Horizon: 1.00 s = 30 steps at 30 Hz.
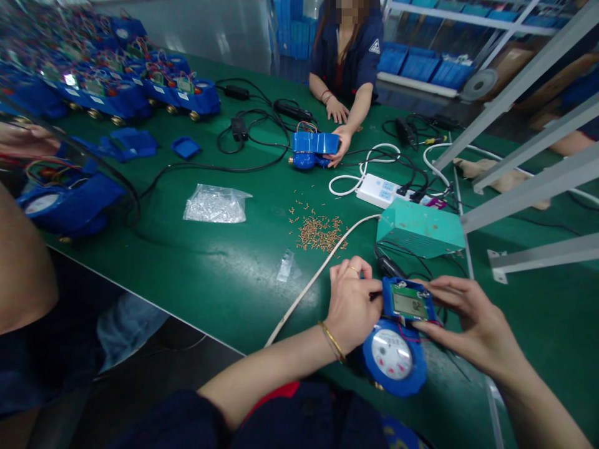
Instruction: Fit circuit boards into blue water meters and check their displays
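Note:
A blue water meter (395, 355) with a round white dial rests at the near edge of the green table (224, 268). Its upper blue housing (408, 302) holds a green circuit board with a small display. My left hand (352, 305), with a ring and a gold bracelet, grips the left side of that housing. My right hand (461, 318) holds its right side, fingers along the edge. Red wires run between the housing and the dial body.
A heap of small copper parts (321, 232), a clear bag of parts (216, 204), a teal box (420, 228) and a white power strip (382, 191) with cables lie ahead. A co-worker opposite holds a blue meter (314, 148). Several meters (116, 81) stack far left. Grey metal frame at right.

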Available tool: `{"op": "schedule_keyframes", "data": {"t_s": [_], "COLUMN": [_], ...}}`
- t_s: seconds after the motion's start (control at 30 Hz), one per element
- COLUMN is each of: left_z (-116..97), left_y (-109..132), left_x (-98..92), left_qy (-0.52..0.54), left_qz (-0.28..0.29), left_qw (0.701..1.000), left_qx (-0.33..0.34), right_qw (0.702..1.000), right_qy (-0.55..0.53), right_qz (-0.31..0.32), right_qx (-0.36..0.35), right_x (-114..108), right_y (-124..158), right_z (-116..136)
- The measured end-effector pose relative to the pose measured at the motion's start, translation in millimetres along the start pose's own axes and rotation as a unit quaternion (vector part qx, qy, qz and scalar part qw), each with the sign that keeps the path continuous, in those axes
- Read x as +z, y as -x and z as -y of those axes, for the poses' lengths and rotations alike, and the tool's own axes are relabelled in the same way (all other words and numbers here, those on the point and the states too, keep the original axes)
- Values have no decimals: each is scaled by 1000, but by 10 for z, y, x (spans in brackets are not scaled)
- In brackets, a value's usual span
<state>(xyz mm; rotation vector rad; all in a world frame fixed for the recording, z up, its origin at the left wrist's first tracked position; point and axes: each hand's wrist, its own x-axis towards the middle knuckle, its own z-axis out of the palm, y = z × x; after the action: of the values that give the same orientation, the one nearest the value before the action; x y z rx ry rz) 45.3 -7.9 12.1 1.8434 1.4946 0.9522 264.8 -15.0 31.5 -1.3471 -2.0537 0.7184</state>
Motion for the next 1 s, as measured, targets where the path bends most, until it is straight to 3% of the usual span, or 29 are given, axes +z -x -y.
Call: {"op": "schedule_keyframes", "data": {"t_s": [0.33, 0.4, 0.53, 0.67, 0.73, 0.9, 1.0], "left_z": [-24, 5, 96, 110, 81, 9, -7], "left_y": [35, 24, -15, -30, -11, 72, 73], "left_x": [62, 42, -125, -344, -361, -169, -120], "left_qy": [134, 133, 67, -28, -55, -76, -55], "left_qz": [-54, -25, 89, 184, 193, 123, 138], "left_qw": [989, 991, 989, 961, 951, 973, 981], "left_qx": [-45, -14, 92, 206, 234, 177, 128], "right_qw": [1000, 1000, 1000, 1000, 1000, 1000, 999], "right_qy": [-8, -12, -17, -10, -6, 8, 15], "right_qz": [-11, -14, -16, -10, -6, -14, -8], "right_qx": [-18, -16, -10, -13, -11, -21, -29], "right_x": [15, 17, 23, 17, 14, 16, 12], "right_y": [-41, -36, -37, -41, -45, -55, -58], "right_z": [70, 65, 57, 55, 58, 74, 81]}}
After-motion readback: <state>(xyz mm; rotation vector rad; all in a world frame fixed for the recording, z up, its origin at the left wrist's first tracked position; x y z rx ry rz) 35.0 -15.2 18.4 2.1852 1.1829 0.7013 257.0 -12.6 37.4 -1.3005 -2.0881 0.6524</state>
